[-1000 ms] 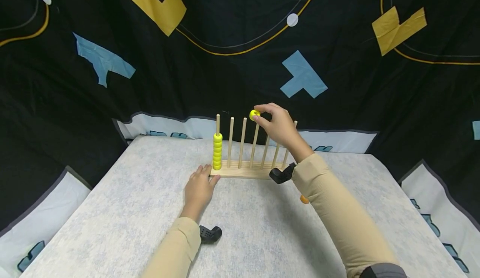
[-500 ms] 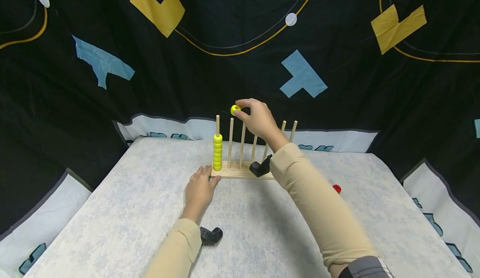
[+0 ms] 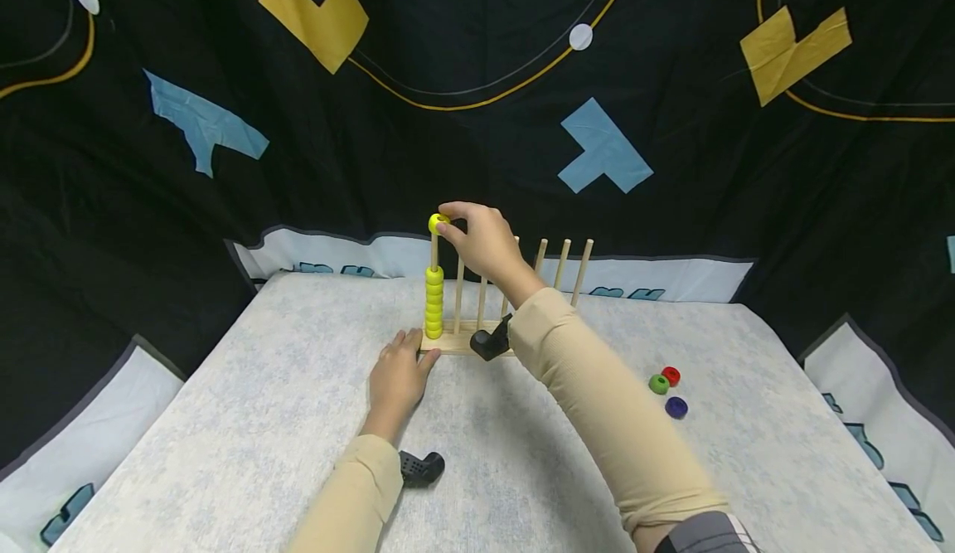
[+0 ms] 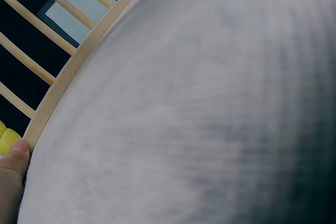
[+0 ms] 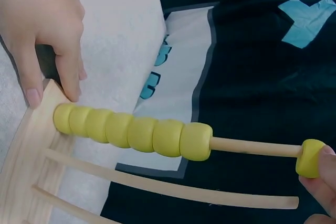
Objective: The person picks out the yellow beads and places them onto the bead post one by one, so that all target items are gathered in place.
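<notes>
A wooden abacus stand [image 3: 453, 343] with a row of upright pegs stands at the back of the table. Its leftmost peg carries a stack of several yellow beads [image 3: 433, 304], while the other pegs in sight are bare. Between thumb and fingers, my right hand [image 3: 485, 242] pinches one more yellow bead [image 5: 310, 158] right at the tip of that leftmost peg. My left hand [image 3: 397, 379] grips the stand's left end, thumb at the front edge and fingers round the end. My right forearm hides the right part of the base.
On the right of the table lie a red bead [image 3: 671, 376], a green bead [image 3: 659, 385] and a dark blue bead [image 3: 676, 408], close together. A black curtain [image 3: 477, 163] with tape pieces hangs behind the table.
My right hand has carried the yellow bead leftward, over the pegs to the top of the leftmost one. The loose beads at right have come out from behind my arm. My left hand stays put.
</notes>
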The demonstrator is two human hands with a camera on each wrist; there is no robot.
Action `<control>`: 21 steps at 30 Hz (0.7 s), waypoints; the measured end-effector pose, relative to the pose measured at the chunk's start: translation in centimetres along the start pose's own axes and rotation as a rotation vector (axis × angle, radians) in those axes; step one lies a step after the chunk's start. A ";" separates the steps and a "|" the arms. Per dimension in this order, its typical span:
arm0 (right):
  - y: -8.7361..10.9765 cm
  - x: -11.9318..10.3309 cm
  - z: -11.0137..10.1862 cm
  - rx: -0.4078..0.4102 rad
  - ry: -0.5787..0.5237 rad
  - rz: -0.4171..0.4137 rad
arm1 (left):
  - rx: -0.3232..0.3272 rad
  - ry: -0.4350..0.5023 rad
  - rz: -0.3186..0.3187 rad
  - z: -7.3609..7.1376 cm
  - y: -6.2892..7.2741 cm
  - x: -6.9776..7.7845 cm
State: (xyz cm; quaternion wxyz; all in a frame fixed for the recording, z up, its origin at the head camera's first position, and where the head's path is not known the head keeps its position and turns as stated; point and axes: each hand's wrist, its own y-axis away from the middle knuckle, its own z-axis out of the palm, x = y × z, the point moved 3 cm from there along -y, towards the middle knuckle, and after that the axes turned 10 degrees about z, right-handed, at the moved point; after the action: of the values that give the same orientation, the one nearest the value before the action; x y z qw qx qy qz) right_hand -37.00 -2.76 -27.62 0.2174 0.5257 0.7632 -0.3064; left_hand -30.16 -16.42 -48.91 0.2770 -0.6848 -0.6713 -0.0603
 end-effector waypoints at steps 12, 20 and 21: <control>0.2 -0.1 1.0 -0.017 0.064 -0.016 | 0.008 0.009 0.004 0.0 0.0 0.0; 0.3 0.1 1.5 -0.030 0.105 -0.022 | 0.003 0.008 -0.001 0.0 0.0 0.0; 0.3 0.2 1.6 -0.032 0.109 -0.021 | 0.002 0.008 -0.001 0.0 0.0 0.0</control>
State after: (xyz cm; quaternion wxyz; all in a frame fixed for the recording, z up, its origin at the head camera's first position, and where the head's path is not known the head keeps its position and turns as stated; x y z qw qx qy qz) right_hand -36.73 -3.67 -28.93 0.1806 0.5302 0.7840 -0.2675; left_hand -30.19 -16.44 -48.92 0.2804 -0.6838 -0.6707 -0.0628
